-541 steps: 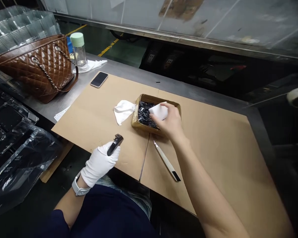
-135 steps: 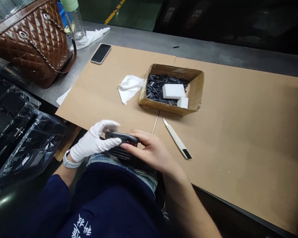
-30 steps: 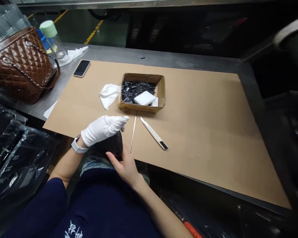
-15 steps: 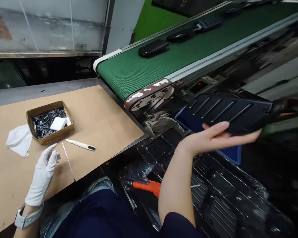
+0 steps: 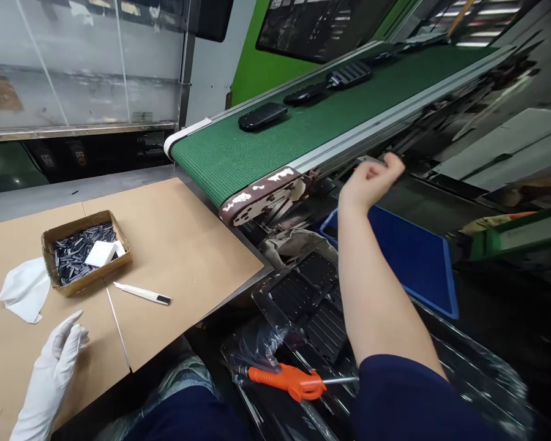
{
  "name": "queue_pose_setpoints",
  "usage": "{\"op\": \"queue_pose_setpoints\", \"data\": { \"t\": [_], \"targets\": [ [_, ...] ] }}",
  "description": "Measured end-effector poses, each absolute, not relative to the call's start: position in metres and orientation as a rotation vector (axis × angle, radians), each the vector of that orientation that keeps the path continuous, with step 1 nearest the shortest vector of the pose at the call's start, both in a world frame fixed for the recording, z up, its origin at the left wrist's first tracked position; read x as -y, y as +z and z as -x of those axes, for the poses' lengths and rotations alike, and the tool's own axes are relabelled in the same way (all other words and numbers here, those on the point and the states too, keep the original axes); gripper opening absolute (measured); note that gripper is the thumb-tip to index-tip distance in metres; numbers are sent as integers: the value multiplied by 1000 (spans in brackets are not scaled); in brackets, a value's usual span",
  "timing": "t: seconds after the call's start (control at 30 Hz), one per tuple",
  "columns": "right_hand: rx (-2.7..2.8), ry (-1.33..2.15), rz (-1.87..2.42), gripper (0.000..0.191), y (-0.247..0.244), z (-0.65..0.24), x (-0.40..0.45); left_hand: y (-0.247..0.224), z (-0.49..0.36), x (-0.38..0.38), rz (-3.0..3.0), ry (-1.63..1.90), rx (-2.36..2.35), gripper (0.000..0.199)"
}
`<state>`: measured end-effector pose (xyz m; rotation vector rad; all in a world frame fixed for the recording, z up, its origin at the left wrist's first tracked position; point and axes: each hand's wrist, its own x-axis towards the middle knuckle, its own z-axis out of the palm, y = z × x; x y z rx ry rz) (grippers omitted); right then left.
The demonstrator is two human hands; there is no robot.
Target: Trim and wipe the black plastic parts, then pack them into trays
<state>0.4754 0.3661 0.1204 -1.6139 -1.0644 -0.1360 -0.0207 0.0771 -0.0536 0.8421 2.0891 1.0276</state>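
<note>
My right hand (image 5: 370,179) is bare and raised beside the lower side of the green conveyor belt (image 5: 239,153). Its fingers curl in loosely, the thumb points off to the right, and nothing shows in it. My left hand (image 5: 57,361), in a white glove, hovers over the brown cardboard sheet (image 5: 197,245) with fingers apart, holding nothing. Near it are a cardboard box (image 5: 85,283) of small black pieces (image 5: 78,248) with white blocks (image 5: 101,253) on top, a white cloth (image 5: 25,291) and a white-handled knife (image 5: 142,294).
Several black ribbed plastic parts (image 5: 262,116) lie along the belt. Below my right arm are a blue bin (image 5: 408,257), clear-wrapped black trays (image 5: 321,324) and an orange air gun (image 5: 289,380). The belt's rusty end frame (image 5: 257,193) juts over the table corner.
The black ribbed part has left my right hand and is out of sight. That hand has drawn left and up, its fingers now curled. My left hand sits lower left; the view has shifted.
</note>
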Motion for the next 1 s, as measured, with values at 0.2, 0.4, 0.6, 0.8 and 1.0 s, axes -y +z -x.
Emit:
{"op": "queue_pose_setpoints", "data": {
  "t": [0.2,0.4,0.6,0.8,1.0],
  "targets": [
    [1142,283,1478,23,173,-397,-459,-83,8,-79,-810,1102,-2061,67],
    [990,780,1484,10,175,-350,-517,-103,2,-77,-757,1224,-2044,51],
    [783,831,1313,30,177,-329,-521,-108,2,-78,-841,1294,-2041,43],
    [819,1073,1182,14,187,-289,-482,-109,4,-78,-1009,1314,-2043,37],
    [945,1587,930,25,165,-195,-376,-89,1,-82,-1098,1290,-2055,39]
  ]
}}
